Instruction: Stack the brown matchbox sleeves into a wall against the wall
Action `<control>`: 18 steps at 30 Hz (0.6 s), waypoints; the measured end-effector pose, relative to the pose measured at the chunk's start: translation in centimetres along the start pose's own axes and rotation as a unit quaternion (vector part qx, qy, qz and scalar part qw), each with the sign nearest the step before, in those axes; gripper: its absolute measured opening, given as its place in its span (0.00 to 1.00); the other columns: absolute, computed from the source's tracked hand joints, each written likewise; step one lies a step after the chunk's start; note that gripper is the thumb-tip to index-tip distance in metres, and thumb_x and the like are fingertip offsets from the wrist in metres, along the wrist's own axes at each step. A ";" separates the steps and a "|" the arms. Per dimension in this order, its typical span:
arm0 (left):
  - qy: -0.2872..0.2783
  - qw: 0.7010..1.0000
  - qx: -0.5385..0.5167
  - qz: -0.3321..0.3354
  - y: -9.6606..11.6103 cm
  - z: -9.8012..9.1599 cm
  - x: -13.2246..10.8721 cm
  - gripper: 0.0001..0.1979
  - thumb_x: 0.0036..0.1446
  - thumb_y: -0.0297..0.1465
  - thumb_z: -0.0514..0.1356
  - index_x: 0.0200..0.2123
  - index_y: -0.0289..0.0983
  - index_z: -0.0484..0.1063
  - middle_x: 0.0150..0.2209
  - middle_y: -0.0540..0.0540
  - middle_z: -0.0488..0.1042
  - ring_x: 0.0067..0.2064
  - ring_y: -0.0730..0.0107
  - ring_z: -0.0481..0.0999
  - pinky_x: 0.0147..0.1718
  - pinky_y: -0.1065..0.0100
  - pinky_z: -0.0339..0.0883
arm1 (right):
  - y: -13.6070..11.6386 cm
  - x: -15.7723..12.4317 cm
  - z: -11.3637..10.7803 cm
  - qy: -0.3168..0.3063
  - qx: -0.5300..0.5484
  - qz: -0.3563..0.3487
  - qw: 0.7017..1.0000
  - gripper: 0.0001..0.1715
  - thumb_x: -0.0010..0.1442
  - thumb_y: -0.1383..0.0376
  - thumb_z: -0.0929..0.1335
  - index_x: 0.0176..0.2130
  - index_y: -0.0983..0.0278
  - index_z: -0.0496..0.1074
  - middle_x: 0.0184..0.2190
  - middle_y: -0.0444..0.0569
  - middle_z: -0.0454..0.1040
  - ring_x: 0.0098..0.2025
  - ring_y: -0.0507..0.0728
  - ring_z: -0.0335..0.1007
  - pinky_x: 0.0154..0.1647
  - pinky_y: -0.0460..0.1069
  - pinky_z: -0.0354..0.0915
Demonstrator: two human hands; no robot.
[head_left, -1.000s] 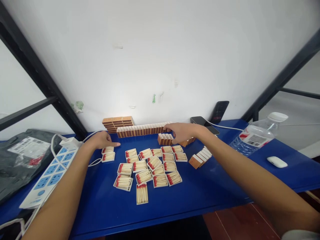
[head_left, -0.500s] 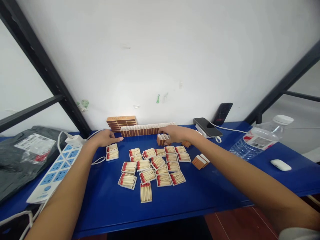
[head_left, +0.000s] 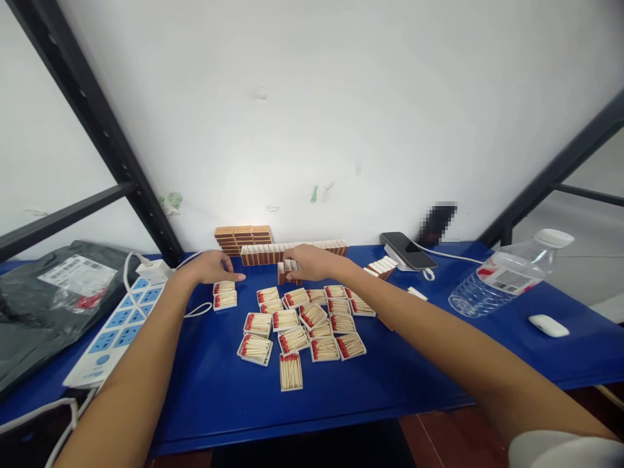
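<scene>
My right hand (head_left: 314,262) grips a short group of upright matchbox sleeves (head_left: 287,270), just in front of a long row of matchbox sleeves (head_left: 263,255) standing along the wall. My left hand (head_left: 214,265) hovers by the left end of that row, thumb and fingers apart and holding nothing. Below it lie two open trays of matches (head_left: 225,299). Several more match trays (head_left: 312,316) with red-tipped matches spread over the middle of the table. A stack of closed matchboxes (head_left: 244,235) stands behind the row's left end.
More sleeves (head_left: 384,265) lie beyond my right forearm, partly hidden. A phone (head_left: 408,250) on a stand, a water bottle (head_left: 507,273) and a white case (head_left: 548,325) are right on the blue table (head_left: 219,403). Left are a power strip (head_left: 119,325) and a dark parcel (head_left: 53,305).
My right hand has moved left along the row with the group of sleeves in its grip. My left hand stays near the row's left end. The view has shifted slightly.
</scene>
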State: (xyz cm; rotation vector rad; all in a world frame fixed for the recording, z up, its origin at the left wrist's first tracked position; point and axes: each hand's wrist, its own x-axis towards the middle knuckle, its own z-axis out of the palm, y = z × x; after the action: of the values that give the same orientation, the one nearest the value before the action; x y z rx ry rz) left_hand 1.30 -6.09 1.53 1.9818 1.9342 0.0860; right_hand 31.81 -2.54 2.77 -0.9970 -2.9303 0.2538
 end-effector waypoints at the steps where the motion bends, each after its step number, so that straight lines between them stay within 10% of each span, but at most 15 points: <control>1: -0.004 1.000 -0.006 0.007 0.0 0.0 0.0 0.30 0.38 0.62 0.67 0.30 0.41 0.80 0.30 0.46 0.81 0.34 0.59 0.79 0.31 0.66 0.67 | -0.7 0.7 0.1 0.004 0.000 -0.005 1.000 0.22 0.63 0.58 0.73 0.53 0.67 0.74 0.53 0.62 0.79 0.52 0.69 0.76 0.45 0.56 0.69; 9: -0.008 0.999 -0.011 0.040 0.8 -0.2 -1.0 0.30 0.34 0.60 0.69 0.31 0.41 0.78 0.29 0.48 0.79 0.32 0.61 0.76 0.28 0.66 0.63 | -5.6 4.4 0.0 0.026 -0.002 -0.007 1.000 0.23 0.65 0.56 0.73 0.53 0.68 0.73 0.49 0.63 0.79 0.49 0.68 0.77 0.40 0.54 0.67; 18: -0.002 0.997 -0.035 0.061 1.9 0.5 -1.0 0.24 0.34 0.52 0.72 0.22 0.39 0.73 0.22 0.50 0.75 0.25 0.67 0.69 0.24 0.65 0.55 | -3.7 1.7 0.3 0.054 0.009 0.029 0.998 0.31 0.58 0.53 0.78 0.53 0.68 0.72 0.48 0.59 0.79 0.45 0.63 0.76 0.36 0.51 0.63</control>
State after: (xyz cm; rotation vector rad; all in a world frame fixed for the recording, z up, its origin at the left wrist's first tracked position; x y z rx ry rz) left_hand 3.21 -7.14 1.85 2.0511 1.7810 0.1799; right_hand 28.25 -4.42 3.06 -1.0596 -2.8010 0.2209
